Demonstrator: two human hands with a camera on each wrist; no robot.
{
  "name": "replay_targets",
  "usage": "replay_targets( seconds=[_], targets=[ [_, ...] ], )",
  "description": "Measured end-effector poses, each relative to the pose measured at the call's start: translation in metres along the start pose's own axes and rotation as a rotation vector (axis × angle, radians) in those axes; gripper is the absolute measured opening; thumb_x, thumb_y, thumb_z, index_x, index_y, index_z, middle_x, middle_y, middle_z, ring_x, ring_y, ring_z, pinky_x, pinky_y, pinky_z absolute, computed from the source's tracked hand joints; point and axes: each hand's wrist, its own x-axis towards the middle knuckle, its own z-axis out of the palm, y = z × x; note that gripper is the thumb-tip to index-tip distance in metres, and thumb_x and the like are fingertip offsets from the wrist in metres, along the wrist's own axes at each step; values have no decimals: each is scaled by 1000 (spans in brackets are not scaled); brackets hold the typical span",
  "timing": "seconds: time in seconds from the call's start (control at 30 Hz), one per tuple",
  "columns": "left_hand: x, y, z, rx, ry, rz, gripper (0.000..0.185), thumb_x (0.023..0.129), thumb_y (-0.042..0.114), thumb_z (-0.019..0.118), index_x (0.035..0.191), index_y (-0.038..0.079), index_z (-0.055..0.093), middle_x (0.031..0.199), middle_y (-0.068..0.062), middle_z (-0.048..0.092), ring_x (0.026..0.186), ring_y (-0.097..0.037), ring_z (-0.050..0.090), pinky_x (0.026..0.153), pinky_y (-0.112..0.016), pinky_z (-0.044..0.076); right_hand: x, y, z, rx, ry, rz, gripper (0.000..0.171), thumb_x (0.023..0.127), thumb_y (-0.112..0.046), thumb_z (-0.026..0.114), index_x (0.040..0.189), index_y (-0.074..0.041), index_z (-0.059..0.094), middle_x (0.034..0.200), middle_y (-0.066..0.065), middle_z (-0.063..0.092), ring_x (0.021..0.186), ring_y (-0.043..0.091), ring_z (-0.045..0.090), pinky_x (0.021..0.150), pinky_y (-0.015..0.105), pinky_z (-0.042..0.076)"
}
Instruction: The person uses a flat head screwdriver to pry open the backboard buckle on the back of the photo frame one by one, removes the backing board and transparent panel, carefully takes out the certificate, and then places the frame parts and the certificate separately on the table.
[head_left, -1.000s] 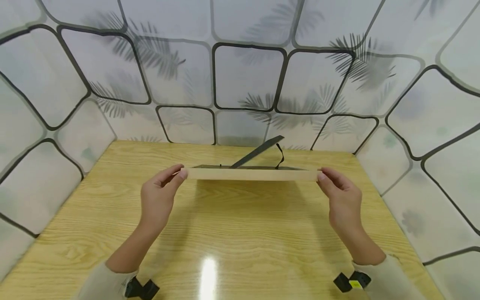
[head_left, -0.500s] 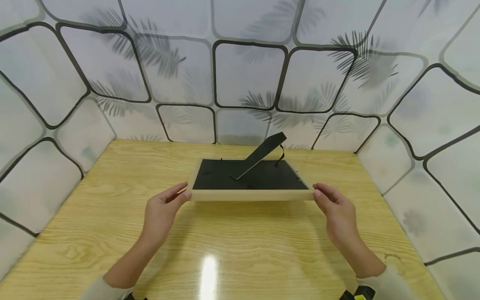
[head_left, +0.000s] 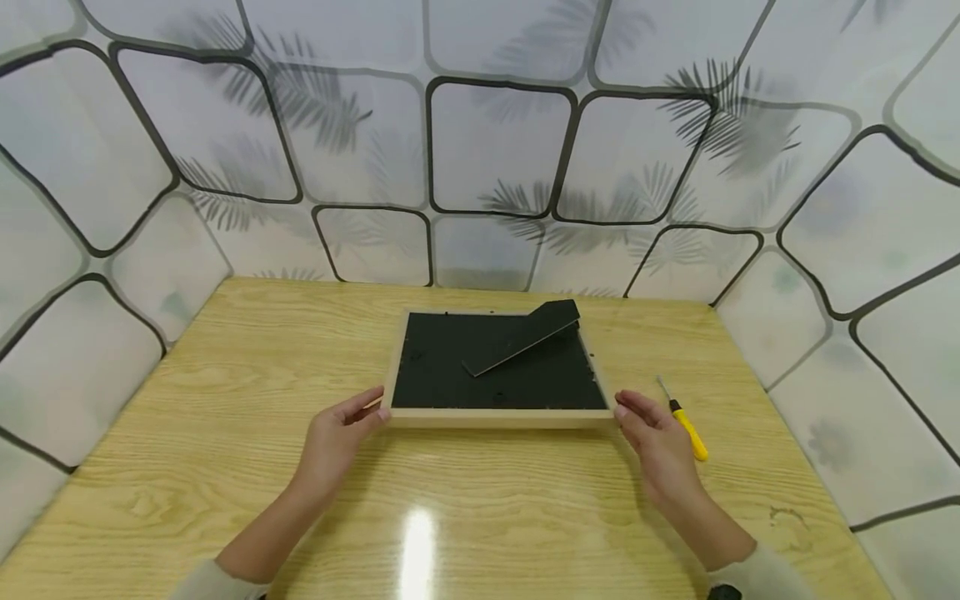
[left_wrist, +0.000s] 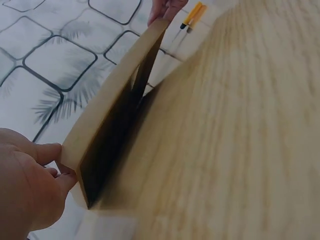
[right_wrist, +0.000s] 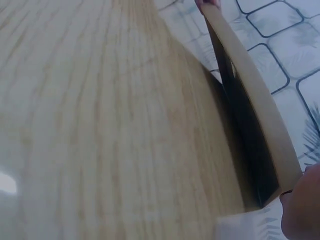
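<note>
A light wooden picture frame [head_left: 495,418] lies back side up between my hands, its black backing board [head_left: 438,367] showing. The black easel stand [head_left: 528,336] slants up from the backing toward the back right. My left hand [head_left: 333,446] pinches the near left corner between thumb and fingers. At the near right corner my right hand [head_left: 660,450] holds the frame the same way. The left wrist view has the near edge [left_wrist: 107,97] raised off the tabletop, with a dark gap beneath. In the right wrist view, part of my right hand [right_wrist: 302,205] grips its corner.
A screwdriver with a yellow handle [head_left: 692,435] lies on the wooden table [head_left: 495,508], just right of my right hand. Patterned wall panels [head_left: 495,150] enclose the table at the back and both sides.
The frame has come down and closer to me, tipping from edge-on so its black back now shows. Both hands moved with it. The screwdriver, hidden earlier, is now visible.
</note>
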Motion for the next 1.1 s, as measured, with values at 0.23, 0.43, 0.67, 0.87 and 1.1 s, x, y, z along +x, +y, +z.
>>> replay_targets(
  seconds=[0.23, 0.43, 0.67, 0.87, 1.1],
  targets=[
    [5, -13, 5, -2, -4, -30, 50, 98, 23, 68, 145, 10, 56, 140, -14, 59, 127, -24, 56, 91, -17, 51, 4, 10, 0, -44, -11, 25, 58, 104, -16, 58, 155, -1, 36, 149, 4, 47, 123, 1, 53, 102, 12, 45],
    [9, -20, 10, 7, 19, -32, 50, 97, 14, 68, 145, 6, 55, 140, -17, 60, 127, -25, 57, 87, -13, 50, 8, 19, 1, -81, 7, 37, 55, 103, -13, 58, 154, -2, 39, 156, 10, 41, 121, -1, 52, 100, 10, 45],
    [11, -22, 13, 12, 20, -27, 51, 97, 10, 67, 145, 3, 53, 140, -19, 60, 128, -27, 56, 86, -12, 50, 10, 24, 2, -152, 29, 48, 53, 102, -8, 58, 153, -3, 42, 157, 14, 41, 111, -6, 54, 94, 8, 47],
    [12, -24, 12, 38, 13, -17, 52, 98, 12, 67, 146, 3, 52, 140, -19, 59, 130, -28, 55, 86, -11, 48, 10, 24, 2, -227, 33, 41, 52, 101, -10, 60, 151, -3, 46, 153, 16, 45, 109, -5, 53, 90, 7, 48],
    [13, -27, 11, 72, -9, -15, 51, 99, 13, 65, 147, 4, 52, 140, -16, 59, 129, -27, 55, 88, -13, 49, 11, 25, 1, -254, 39, 37, 51, 101, -10, 61, 149, -3, 48, 152, 16, 46, 106, -8, 54, 88, 6, 48]
  ],
)
